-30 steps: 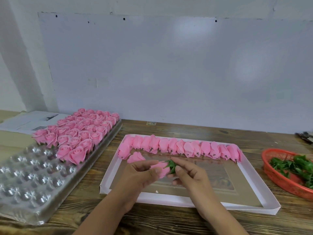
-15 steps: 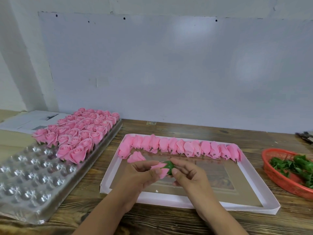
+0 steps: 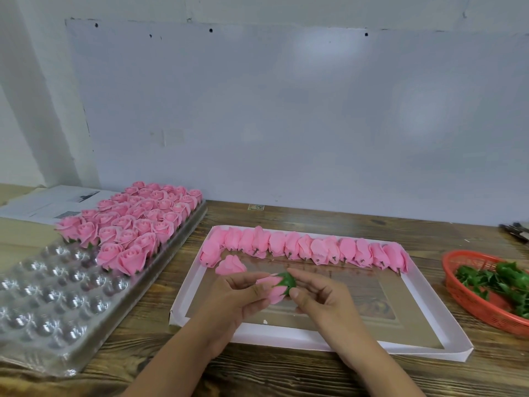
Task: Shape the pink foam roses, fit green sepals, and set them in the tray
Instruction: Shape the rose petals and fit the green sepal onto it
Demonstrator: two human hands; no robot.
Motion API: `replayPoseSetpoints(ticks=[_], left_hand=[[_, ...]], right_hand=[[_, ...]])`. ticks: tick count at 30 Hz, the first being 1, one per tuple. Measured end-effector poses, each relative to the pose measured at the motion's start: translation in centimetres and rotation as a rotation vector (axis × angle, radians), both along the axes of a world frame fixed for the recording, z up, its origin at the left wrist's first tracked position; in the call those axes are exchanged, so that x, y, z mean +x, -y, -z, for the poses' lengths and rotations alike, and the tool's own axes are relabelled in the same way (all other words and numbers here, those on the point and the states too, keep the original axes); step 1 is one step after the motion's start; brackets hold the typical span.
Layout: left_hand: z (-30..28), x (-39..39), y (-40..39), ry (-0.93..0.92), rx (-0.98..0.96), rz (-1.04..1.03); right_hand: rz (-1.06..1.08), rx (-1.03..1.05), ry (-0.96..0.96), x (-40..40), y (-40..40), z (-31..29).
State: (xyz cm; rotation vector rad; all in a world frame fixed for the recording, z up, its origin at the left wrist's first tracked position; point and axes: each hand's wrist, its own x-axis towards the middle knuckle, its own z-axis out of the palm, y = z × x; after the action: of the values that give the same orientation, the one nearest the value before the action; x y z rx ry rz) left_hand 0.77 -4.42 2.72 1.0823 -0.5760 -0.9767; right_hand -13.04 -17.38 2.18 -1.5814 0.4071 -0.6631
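Left fingers (image 3: 257,286) holding rose (image 3: 272,289) by petals, right fingers (image 3: 294,293) pinching sepal (image 3: 287,279) to seat it on base.

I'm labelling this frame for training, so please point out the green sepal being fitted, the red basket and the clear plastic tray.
green sepal (image 3: 287,279), head view, on its rounded green cup at the rose's base.
red basket (image 3: 469,299), head view, on its mesh side wall.
clear plastic tray (image 3: 54,299), head view, on its unfilled dimpled cups.

Wood-grain counter (image 3: 286,368). On it, left to right: papers (image 3: 43,202) at back-left, clear blister tray (image 3: 57,310) part-filled with pink roses, white shallow box (image 3: 415,305) centre, orange basket (image 3: 469,293) of green sepals.
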Motion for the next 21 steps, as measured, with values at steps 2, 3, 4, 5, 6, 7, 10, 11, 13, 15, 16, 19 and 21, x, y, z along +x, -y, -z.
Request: replayPoseSetpoints(ticks=[2,3,4,5,6,7,10,11,13,15,16,19,21], left_hand=[[0.05,0.11,0.03,-0.006,0.008,0.011],[0.09,0.16,0.05,-0.01,0.012,0.013],[0.12,0.2,0.08,-0.016,0.015,0.011],[0.17,0.22,0.09,-0.021,0.014,0.006],[0.22,0.21,0.09,-0.022,0.011,-0.003],[0.27,0.19,0.08,-0.017,0.006,-0.013],[0.36,0.06,0.05,0.021,-0.012,-0.037],[0.37,0.04,0.06,0.031,-0.016,-0.04],[0.31,0.04,0.06,0.036,-0.014,-0.028],[0.28,0.0,0.07,0.035,-0.012,-0.002],[0.28,-0.03,0.06,0.037,-0.013,0.004],[0.29,-0.1,0.0,0.055,-0.019,0.009],[0.21,-0.11,0.01,0.069,-0.003,0.005]], right_hand=[[-0.015,-0.014,-0.005,-0.11,0.01,-0.07],[-0.022,-0.018,-0.005,-0.14,0.0,-0.08],[-0.025,-0.023,-0.002,-0.12,-0.02,-0.09],[-0.023,-0.026,0.001,-0.07,-0.04,-0.08],[-0.017,-0.026,0.004,0.0,-0.04,-0.03],[-0.01,-0.023,0.006,0.07,-0.04,0.03],[0.003,-0.022,0.005,0.11,0.06,0.21],[0.005,-0.041,0.002,0.08,0.13,0.28],[-0.001,-0.08,-0.006,-0.01,0.27,0.4],[-0.009,-0.101,-0.024,-0.02,0.34,0.49],[-0.011,-0.101,-0.03,0.0,0.33,0.52],[-0.021,-0.075,-0.033,-0.03,0.4,0.52],[-0.04,-0.068,-0.034,-0.21,0.56,0.41]])
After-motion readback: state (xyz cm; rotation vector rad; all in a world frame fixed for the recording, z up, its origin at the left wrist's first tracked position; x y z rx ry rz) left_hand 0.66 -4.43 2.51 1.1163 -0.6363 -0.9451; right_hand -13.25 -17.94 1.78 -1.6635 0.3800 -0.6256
